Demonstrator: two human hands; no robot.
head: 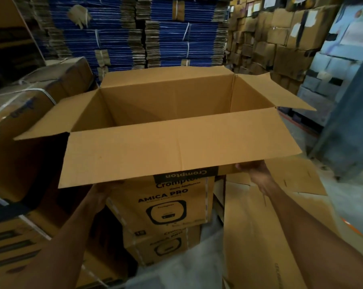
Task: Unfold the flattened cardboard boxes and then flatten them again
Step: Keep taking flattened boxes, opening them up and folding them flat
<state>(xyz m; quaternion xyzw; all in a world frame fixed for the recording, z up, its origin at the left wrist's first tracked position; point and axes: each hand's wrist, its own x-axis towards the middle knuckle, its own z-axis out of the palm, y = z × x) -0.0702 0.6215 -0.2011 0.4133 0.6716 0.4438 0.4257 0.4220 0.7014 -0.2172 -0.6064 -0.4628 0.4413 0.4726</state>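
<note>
One cardboard box (168, 113) is unfolded, all four top flaps spread out, mid-frame over stacked printed cartons (176, 203). Left hand (102, 191) and right hand (252, 168) reach under the near flap. It hides the fingers, so I cannot tell whether they are grasping. Flattened cardboard (257, 226) lies at right, blue bundles (118, 38) behind.

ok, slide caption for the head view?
Left hand and right hand hold an unfolded cardboard box, flaps open, over stacked Crompton cartons.
</note>
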